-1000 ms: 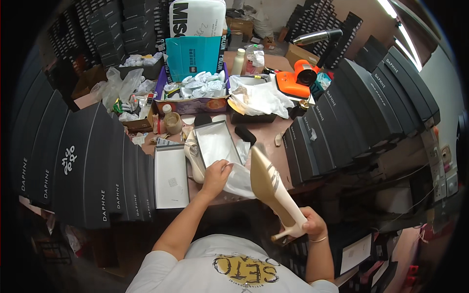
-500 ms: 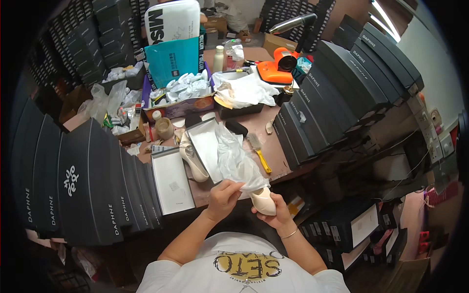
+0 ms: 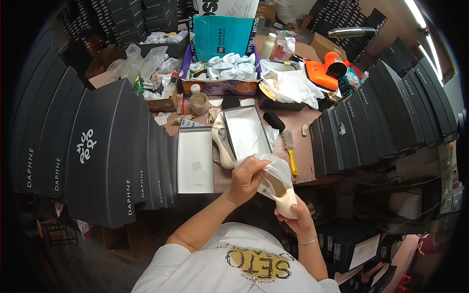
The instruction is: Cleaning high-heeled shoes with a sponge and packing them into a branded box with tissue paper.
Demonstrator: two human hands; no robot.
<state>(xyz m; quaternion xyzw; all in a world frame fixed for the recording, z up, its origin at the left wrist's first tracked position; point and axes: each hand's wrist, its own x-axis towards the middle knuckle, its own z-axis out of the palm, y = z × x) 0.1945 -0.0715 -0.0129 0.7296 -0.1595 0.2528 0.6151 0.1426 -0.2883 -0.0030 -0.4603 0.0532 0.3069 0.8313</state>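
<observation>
A cream pump shoe (image 3: 287, 204) is in my right hand (image 3: 299, 220), whose fingers and thumb wrap round its toe. A translucent white plastic bag (image 3: 279, 170) still covers the shoe's far end. My left hand (image 3: 245, 179) pinches the bag's edge beside the shoe opening. The matching cream shoe (image 3: 223, 146) lies on the table between a shallow white-lined box half (image 3: 196, 171) and a second white-lined box half (image 3: 248, 131). Just right of the bag rests a brush (image 3: 291, 156) with a yellow handle.
Dark shoe boxes stand stacked at the left (image 3: 105, 156) and at the right (image 3: 386, 122). Behind, a purple carton (image 3: 220, 88) holds crumpled white paper. An orange heat tool (image 3: 322, 75), a jar (image 3: 199, 104) and a black tray (image 3: 283, 102) sit on the table (image 3: 307, 141).
The bag has slid back from the shoe, and more of the shoe's opening shows. My left hand has pulled it upward. The view has shifted, so the scene sits differently.
</observation>
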